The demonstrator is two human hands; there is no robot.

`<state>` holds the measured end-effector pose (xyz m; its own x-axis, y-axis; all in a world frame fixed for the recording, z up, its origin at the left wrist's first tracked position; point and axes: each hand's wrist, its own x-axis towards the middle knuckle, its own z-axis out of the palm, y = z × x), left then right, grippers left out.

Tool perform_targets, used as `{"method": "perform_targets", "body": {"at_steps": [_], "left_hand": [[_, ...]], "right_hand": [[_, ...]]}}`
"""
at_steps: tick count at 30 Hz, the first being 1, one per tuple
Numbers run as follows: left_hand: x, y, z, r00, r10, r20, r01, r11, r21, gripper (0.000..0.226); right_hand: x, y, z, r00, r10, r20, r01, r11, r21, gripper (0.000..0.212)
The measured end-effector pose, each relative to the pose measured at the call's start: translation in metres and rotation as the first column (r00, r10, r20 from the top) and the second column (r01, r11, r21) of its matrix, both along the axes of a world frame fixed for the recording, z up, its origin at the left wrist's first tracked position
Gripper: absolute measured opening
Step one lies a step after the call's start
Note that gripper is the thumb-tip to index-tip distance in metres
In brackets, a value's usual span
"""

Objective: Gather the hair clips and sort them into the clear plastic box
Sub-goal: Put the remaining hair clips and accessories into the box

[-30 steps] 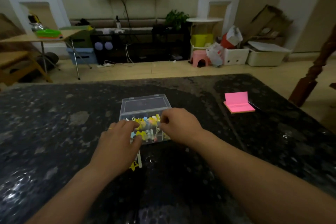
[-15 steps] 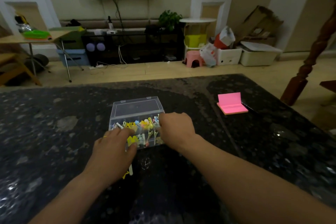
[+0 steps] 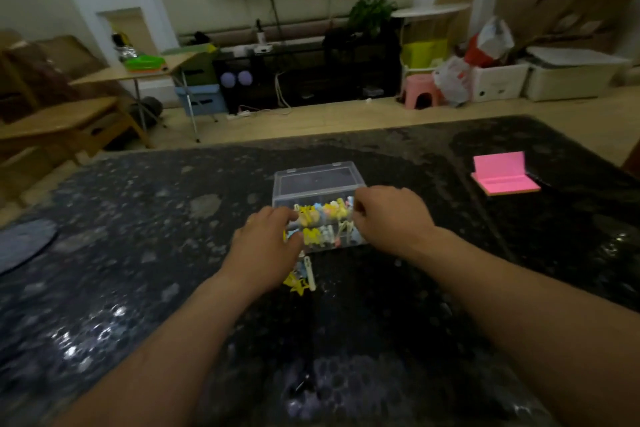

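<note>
Both hands met at a clear plastic box (image 3: 318,182) of hair clips (image 3: 323,222) on the dark speckled surface (image 3: 145,253).

The box was small and see-through, its hinged lid laid open on the far side. Its tray was packed with little clips in yellow, pale blue, white and pink. The left hand (image 3: 266,244) lay palm down at the box's near left corner, fingers reaching onto the rim; I could not tell whether it grasped anything. The right hand (image 3: 391,218) sat against the right end, fingers curled inward at the rim, but whether they pinched a clip, gripped the wall or were merely clenched was unclear. A few loose clips (image 3: 302,279), yellow, white and blue, lay on the surface just in front of the box, beside the left wrist.
</note>
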<state>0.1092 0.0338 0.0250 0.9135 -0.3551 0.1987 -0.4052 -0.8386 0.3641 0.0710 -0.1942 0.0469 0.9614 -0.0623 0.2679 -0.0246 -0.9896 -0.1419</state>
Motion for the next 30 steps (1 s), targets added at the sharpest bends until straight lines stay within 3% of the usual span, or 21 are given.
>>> {"method": "perform_targets", "body": {"at_steps": [4,14,20,30], "left_hand": [[-0.006,0.013,0.004,0.999,-0.004,-0.045,0.003,0.999,-0.032,0.034],[-0.015,0.034,-0.013,0.997,0.003,-0.074,-0.01,0.996,-0.09,0.035],[-0.005,0.031,-0.006,0.997,0.002,-0.074,-0.01,0.994,-0.112,0.04],[-0.005,0.034,-0.007,0.997,-0.001,-0.077,-0.005,0.996,-0.086,0.04]], "right_hand": [[-0.013,0.006,0.003,1.0,0.027,0.008,-0.027,0.999,0.044,0.018],[-0.031,0.041,-0.024,0.926,0.276,-0.256,-0.241,0.957,0.161,0.014],[-0.018,0.058,-0.04,0.933,0.245,-0.261,-0.213,0.966,0.148,0.031],[-0.022,0.064,-0.036,0.926,0.257,-0.277,-0.234,0.966,0.112,0.033]]}}
